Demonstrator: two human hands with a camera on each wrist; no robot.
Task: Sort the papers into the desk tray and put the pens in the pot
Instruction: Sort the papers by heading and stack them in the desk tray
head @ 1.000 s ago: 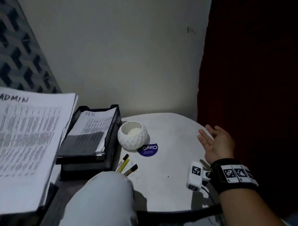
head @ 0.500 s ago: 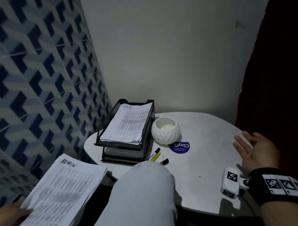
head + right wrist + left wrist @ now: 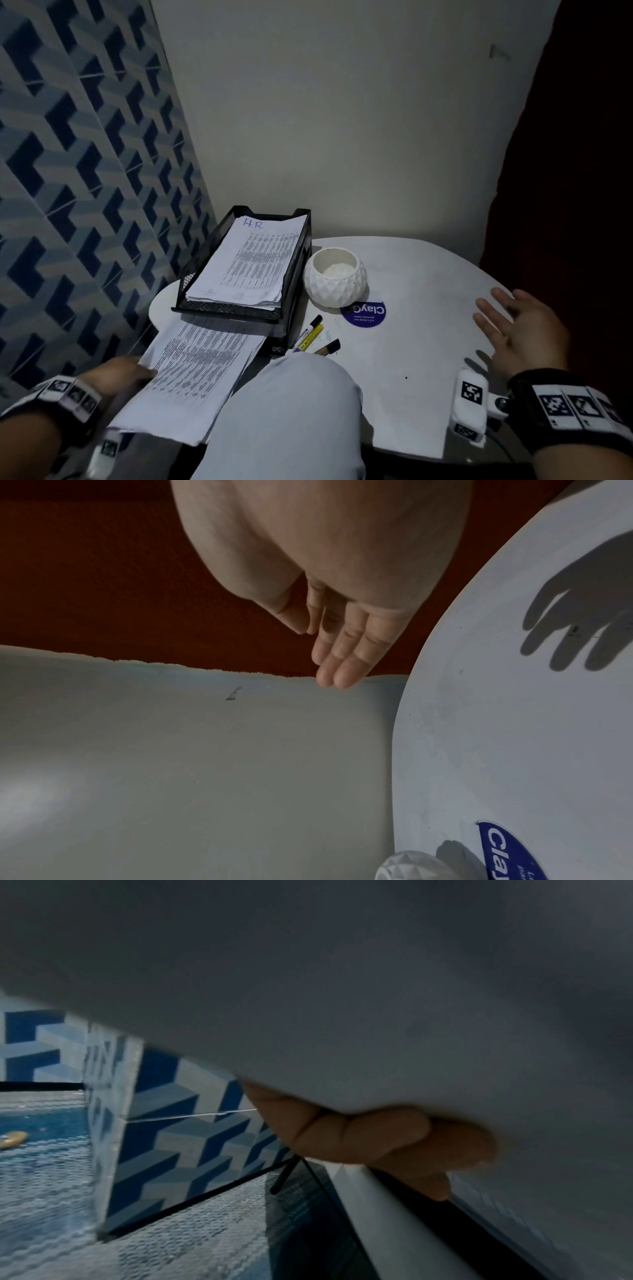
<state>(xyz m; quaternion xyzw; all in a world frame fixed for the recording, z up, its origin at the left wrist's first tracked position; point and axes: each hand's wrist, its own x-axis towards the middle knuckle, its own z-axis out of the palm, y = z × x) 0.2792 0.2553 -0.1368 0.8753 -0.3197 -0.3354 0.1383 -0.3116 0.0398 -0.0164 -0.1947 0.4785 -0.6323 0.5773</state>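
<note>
A black mesh desk tray (image 3: 298, 263) stands at the table's left with an "H.R." paper stack (image 3: 246, 263) in its top tier. My left hand (image 3: 116, 371) grips a second stack of printed papers (image 3: 195, 373) by its left edge. The far end of that stack lies under the top tier, in the lower tier. In the left wrist view my fingers (image 3: 377, 1137) curl under the papers (image 3: 342, 988). A white faceted pot (image 3: 335, 282) sits right of the tray. Several pens (image 3: 313, 335) lie in front of it. My right hand (image 3: 517, 329) hovers open over the table's right side, fingers (image 3: 342, 661) straight.
The round white table (image 3: 428, 342) carries a blue round sticker (image 3: 364, 313). My knee in light trousers (image 3: 284, 418) rises in front of the pens. A blue patterned tiled wall (image 3: 68, 171) is at the left, a dark red curtain (image 3: 582, 205) at the right.
My left hand lowered the "ADMIN" stack from in front of the camera and pushed its far end into the tray's lower tier. The right hand stayed open over the table.
</note>
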